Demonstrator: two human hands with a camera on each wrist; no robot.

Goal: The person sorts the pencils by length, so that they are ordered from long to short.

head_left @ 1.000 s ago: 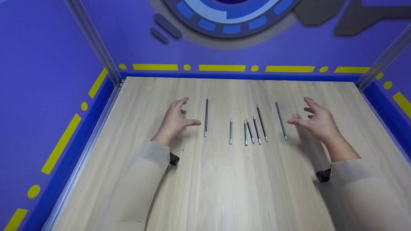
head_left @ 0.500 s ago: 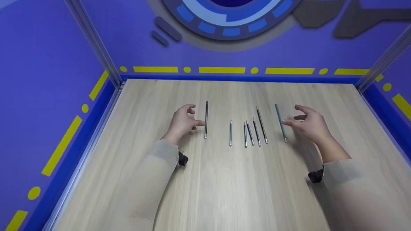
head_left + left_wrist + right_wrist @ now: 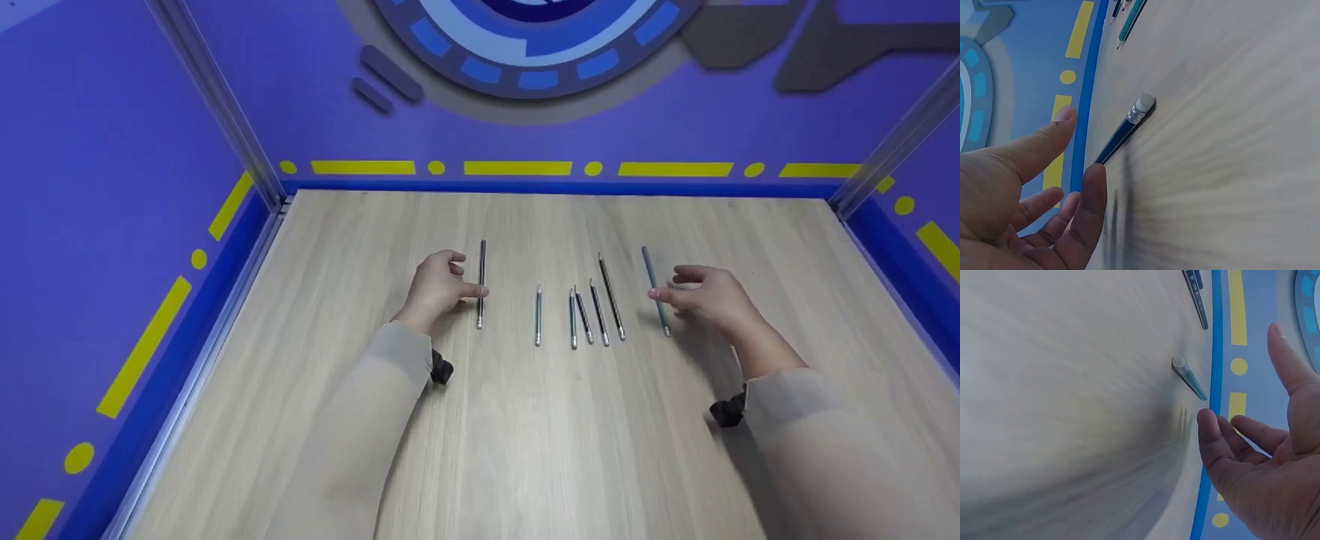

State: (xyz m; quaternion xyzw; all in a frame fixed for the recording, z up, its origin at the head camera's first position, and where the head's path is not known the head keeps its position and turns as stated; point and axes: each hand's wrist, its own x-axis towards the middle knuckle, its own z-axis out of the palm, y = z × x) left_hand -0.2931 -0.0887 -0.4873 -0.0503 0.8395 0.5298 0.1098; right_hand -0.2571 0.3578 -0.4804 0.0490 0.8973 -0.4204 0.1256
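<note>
My left hand (image 3: 439,289) hovers at the long dark pencil (image 3: 482,262) on the left, its thumb crossing over the pencil in the head view. In the left wrist view thumb and fingers are spread apart, and the pencil's white eraser (image 3: 1145,102) points toward the camera. On the other side, my right hand (image 3: 709,296) is at the teal pencil (image 3: 649,266), thumb overlapping it from above. The right wrist view has that teal pencil (image 3: 1189,377) lying beyond the parted thumb and fingers. Neither hand grips anything.
Between the hands lie a short teal pencil (image 3: 538,315) and a fanned group with another short teal pencil (image 3: 574,322) and a long dark pencil (image 3: 611,296). All rest on the wooden table (image 3: 510,450). Blue-purple panels (image 3: 225,75) enclose the back and sides.
Both hands have moved inward and lower, from beside the two outer pencils to right at them. Thumbs and fingers have drawn closer together. The pencils lie where they were.
</note>
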